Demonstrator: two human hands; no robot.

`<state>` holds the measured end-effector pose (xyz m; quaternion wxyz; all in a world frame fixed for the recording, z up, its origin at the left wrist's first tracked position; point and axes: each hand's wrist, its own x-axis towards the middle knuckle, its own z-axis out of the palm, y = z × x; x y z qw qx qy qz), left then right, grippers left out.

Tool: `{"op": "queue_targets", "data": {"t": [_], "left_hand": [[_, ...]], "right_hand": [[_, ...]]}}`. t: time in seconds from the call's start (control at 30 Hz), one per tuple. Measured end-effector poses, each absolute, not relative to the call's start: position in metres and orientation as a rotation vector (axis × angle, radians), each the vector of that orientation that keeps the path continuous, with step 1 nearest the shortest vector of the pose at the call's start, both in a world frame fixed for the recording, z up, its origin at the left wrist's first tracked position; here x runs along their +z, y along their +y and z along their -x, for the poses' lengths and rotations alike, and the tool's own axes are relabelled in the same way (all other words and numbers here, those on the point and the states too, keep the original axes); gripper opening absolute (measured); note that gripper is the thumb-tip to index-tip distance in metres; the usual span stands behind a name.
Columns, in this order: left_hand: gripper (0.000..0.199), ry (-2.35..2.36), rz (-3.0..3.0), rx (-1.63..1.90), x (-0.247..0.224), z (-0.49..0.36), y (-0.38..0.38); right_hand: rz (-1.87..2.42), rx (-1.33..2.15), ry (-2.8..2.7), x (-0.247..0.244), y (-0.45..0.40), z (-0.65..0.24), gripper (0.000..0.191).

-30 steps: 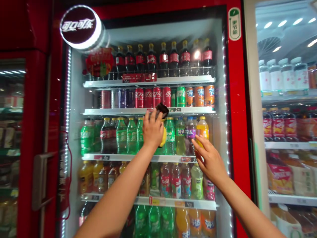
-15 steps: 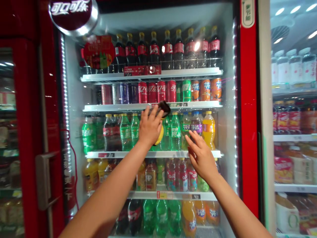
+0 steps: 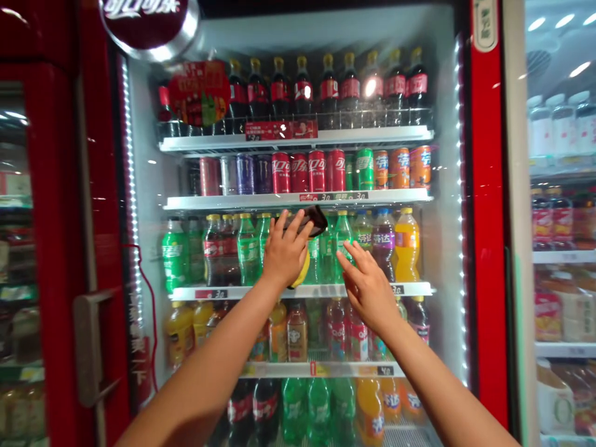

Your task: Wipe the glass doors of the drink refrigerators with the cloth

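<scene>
My left hand [image 3: 286, 251] presses flat against the front of a glass cooler door [image 3: 442, 248], its fingers spread around a black-and-yellow object [image 3: 314, 220]. The black end shows above the fingers, and a yellow part [image 3: 302, 272] shows below the palm. The hand hides the middle, so I cannot tell what kind of object it is. My right hand [image 3: 367, 288] is open and holds nothing, a short way to the right of my left hand. Its fingers are spread in front of green soda bottles [image 3: 342, 245] and a purple-labelled bottle [image 3: 383, 245].
Shelves in the red Coca-Cola cooler hold cola bottles, cans and more soft drinks behind the glass. A door handle [image 3: 88, 347] sits at the left. A second cooler [image 3: 561, 279] with bottled drinks stands to the right.
My right hand has moved left, closer to my left hand. My left hand has slid slightly down with the object. The whole view has shifted right and drawn nearer the cooler.
</scene>
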<state>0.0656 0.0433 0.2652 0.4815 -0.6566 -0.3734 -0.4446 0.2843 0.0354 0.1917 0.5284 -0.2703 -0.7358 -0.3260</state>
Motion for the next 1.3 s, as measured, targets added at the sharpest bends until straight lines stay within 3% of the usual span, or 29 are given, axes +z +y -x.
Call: {"op": "queue_targets", "data": {"t": [0.2,0.37,0.53,0.67,0.77,0.9,1.03,1.17,1.3], "left_hand": [[0.054,-1.048,1.358,-1.392,0.27,-0.02,0.04],[0.047,-0.989,1.473,-1.23,0.242,-0.051,0.041],[0.045,-0.881,1.583,-1.128,0.276,-0.046,0.04],[0.046,-1.034,1.397,-1.354,0.294,-0.001,0.036],[0.047,-1.092,1.348,-1.412,0.275,0.004,0.036],[0.046,-0.927,1.531,-1.169,0.246,-0.019,0.039],[0.045,-0.818,1.598,-1.035,0.258,-0.006,0.041],[0.044,-0.982,1.451,-1.184,0.272,0.038,0.035],[0.045,-1.072,1.38,-1.23,0.248,0.049,0.033]], "right_hand": [[0.643,-0.802,-1.772,0.177,0.036,-0.278,0.08],[0.664,-0.862,-1.769,0.191,0.037,-0.262,0.073],[0.684,-0.923,-1.727,0.216,0.042,-0.25,0.065],[0.677,-0.972,-1.751,0.218,0.044,-0.254,0.062],[0.678,-0.987,-1.781,0.216,0.044,-0.252,0.061],[0.693,-0.982,-1.794,0.219,0.046,-0.233,0.056],[0.658,-0.978,-1.799,0.217,0.045,-0.21,0.057],[0.633,-0.981,-1.835,0.205,0.04,-0.204,0.059],[0.641,-1.004,-1.844,0.198,0.036,-0.202,0.057]]}}
